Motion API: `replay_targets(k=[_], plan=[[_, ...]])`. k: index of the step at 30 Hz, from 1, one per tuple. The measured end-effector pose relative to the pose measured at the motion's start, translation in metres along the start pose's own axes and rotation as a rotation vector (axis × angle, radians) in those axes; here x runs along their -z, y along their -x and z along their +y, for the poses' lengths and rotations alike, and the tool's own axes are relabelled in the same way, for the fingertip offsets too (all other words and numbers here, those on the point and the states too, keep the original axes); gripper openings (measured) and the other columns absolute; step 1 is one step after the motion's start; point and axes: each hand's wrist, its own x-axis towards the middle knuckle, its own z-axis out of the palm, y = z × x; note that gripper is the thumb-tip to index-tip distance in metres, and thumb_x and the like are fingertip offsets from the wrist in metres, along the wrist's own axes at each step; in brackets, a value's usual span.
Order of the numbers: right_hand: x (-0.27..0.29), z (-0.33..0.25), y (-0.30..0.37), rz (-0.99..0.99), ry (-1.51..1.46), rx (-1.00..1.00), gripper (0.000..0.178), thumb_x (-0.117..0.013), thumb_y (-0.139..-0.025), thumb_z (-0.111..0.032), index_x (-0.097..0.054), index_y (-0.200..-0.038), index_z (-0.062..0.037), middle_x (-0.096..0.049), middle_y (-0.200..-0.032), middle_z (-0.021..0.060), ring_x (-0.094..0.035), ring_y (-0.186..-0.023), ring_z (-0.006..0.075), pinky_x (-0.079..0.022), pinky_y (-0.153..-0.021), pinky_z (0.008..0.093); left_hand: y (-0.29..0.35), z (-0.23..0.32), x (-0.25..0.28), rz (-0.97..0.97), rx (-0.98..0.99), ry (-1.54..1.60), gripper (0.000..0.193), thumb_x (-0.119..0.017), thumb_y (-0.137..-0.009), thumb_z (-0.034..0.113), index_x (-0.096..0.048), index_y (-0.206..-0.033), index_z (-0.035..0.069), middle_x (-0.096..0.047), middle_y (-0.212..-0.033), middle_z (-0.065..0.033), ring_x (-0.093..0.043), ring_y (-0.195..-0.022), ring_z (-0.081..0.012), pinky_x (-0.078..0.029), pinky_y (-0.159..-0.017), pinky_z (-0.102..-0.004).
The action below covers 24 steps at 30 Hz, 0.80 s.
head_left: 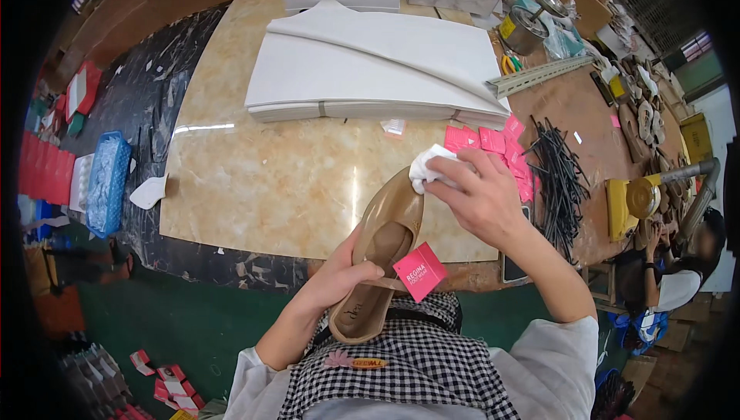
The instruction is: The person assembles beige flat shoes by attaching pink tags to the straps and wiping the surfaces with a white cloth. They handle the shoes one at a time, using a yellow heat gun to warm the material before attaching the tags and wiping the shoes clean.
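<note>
A tan, glossy shoe [394, 203] hangs over the table's near edge, its toe pointing away from me and its open heel end close to my apron. My left hand [339, 270] grips it around the middle, thumb across the opening. From the shoe's strap dangles a pink hang tag [421, 272]. In my right hand [482, 193] a crumpled white cloth [432, 167] is pinched between the fingers and pressed against the right side of the toe. The sole is hidden from view.
A stack of white paper sheets [370, 65] lies at the back of the marbled board [254, 181]. Pink tags [493, 142] and a heap of black strips [559, 181] lie right. A blue basket [108, 185] stands left. Another person [682, 266] sits at far right, near more shoes [634, 131].
</note>
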Motion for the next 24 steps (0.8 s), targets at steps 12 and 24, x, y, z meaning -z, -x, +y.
replay_targets(k=[12,24], plan=[[-0.001,0.003,0.003,0.056,0.075,-0.096,0.029,-0.073,-0.07,-0.017,-0.073,-0.099,-0.0171,-0.064,-0.114,-0.0009,-0.06,-0.091,0.023,-0.051,-0.069,0.0345,0.004,0.002,-0.003,0.037,0.025,0.057,0.079,-0.058,-0.08,0.004,-0.025,-0.151,0.002,-0.047,-0.141,-0.0115,-0.047,-0.127,-0.0195,-0.04,-0.105,-0.0344],[0.015,0.026,-0.019,0.193,0.097,-0.286,0.037,-0.072,-0.07,-0.01,-0.072,-0.107,-0.0143,-0.063,-0.118,0.0036,-0.058,-0.098,0.021,-0.051,-0.075,0.0329,0.008,-0.002,-0.002,0.124,-0.148,-0.139,0.078,-0.059,-0.082,0.004,-0.025,-0.151,0.003,-0.049,-0.138,-0.0112,-0.049,-0.125,-0.0194,-0.041,-0.104,-0.0345]])
